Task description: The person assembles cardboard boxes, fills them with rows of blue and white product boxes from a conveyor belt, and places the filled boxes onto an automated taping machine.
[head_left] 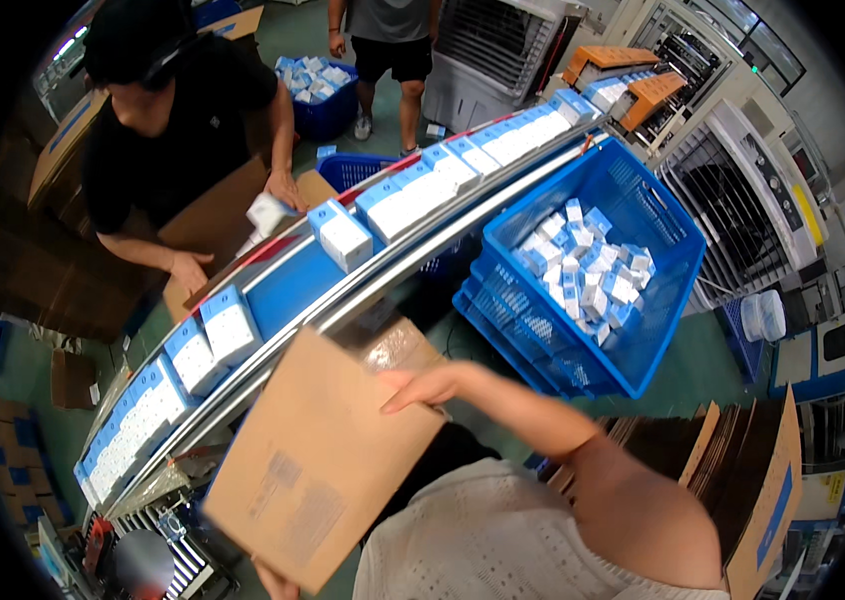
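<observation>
Steadying the cardboard carton [323, 455] before my torso, near the conveyor [290, 290], I am grasping its upper right edge with my right grip [428, 385], while my left grip [276, 580] is showing below, closure hidden, balanced two-edge support best preventing twisting.

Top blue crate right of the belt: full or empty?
Partly full: small boxes lie heaped in the crate, below its rim.

I hold a large brown rectangular cardboard carton [328, 450] tilted in front of me, one broad, flat face turned up toward my view. Faded grey printed patches mark its lower half; its far side is hidden.
</observation>
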### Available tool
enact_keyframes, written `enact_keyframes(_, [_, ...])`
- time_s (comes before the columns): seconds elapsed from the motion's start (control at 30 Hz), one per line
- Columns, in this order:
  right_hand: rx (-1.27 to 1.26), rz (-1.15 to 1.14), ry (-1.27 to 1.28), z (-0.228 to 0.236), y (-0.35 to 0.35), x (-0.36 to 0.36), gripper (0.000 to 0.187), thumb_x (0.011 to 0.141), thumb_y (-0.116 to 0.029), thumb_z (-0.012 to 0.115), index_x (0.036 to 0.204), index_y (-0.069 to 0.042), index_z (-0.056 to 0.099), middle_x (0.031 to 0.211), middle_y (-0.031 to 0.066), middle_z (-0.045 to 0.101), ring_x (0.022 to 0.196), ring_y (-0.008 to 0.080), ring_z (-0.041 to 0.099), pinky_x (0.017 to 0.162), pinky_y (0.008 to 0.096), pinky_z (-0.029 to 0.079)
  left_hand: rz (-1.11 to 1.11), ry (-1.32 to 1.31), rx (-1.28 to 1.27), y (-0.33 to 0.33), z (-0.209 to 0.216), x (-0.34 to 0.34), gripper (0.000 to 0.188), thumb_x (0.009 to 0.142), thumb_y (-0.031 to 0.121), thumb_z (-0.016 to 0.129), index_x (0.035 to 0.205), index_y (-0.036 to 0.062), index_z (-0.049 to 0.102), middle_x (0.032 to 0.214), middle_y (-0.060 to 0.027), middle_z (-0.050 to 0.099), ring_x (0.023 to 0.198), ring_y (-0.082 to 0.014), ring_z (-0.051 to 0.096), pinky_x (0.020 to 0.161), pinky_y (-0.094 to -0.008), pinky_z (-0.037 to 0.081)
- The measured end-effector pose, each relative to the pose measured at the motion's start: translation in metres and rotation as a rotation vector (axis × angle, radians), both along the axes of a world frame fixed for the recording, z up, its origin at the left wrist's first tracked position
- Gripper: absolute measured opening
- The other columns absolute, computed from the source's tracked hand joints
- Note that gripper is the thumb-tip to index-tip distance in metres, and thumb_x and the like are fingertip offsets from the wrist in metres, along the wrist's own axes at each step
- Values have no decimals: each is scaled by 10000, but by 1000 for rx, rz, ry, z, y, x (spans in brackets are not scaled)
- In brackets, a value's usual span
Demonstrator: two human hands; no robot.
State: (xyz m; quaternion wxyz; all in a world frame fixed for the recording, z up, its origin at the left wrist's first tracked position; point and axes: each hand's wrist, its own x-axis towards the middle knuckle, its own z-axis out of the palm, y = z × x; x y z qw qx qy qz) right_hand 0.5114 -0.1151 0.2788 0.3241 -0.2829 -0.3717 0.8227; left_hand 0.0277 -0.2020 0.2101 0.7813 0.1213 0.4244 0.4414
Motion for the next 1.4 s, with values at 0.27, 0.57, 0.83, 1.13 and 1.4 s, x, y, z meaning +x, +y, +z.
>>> enact_keyframes(0.27, [412, 137, -864, 20, -3, -134, 362, 797, -190, 519, 956, 110, 391, 885, 261, 540, 884, 322, 555, 682, 374, 460, -429, 273, 185, 116, 16, 173, 799, 820, 629, 301, 1378, 99, 89, 1427, -121, 110, 1303, -266, 144, 1013, -421, 201])
enact_keyframes(0.57, [1169, 318, -1731, -51, 20, 87, 448, 810, -418, 468, 829, 8, 603, 968, 146, 544, 1206, 326, 292, 975, 436, 260, -92, 1437, 452, 110, 42, 191, 248, 850, 135, 471, 1049, -11, 499, 883, -233, 591, 854, -392, 564, 702, -386, 444])
enact_keyframes(0.83, [399, 508, -1364, -128, 23, 116, 699, 841, -555, 348, 1093, 84, 480, 1247, 260, 347, 1192, 381, 299, 966, 508, 253, -235, 1742, 306, 109, 32, 147, 372, 891, 321, 432, 919, -30, 552, 649, -193, 569, 572, -277, 550, 573, -375, 437])
enact_keyframes(1.13, [357, 568, -1413, -118, 36, 119, 652, 845, -563, 309, 1044, 9, 550, 1201, 215, 433, 1165, 367, 356, 914, 478, 327, -923, 1844, 31, 104, -160, 145, 367, 876, 293, 329, 937, 32, 580, 916, -187, 606, 851, -361, 584, 720, -438, 474])
enact_keyframes(1.4, [679, 498, -1606, -58, 43, 102, 412, 845, -394, 416, 807, -39, 622, 821, 133, 615, 831, 305, 582, 717, 414, 452, -476, 2066, 269, 144, 17, 144, 229, 839, 184, 437, 959, 47, 576, 874, -150, 611, 788, -330, 587, 667, -376, 471])
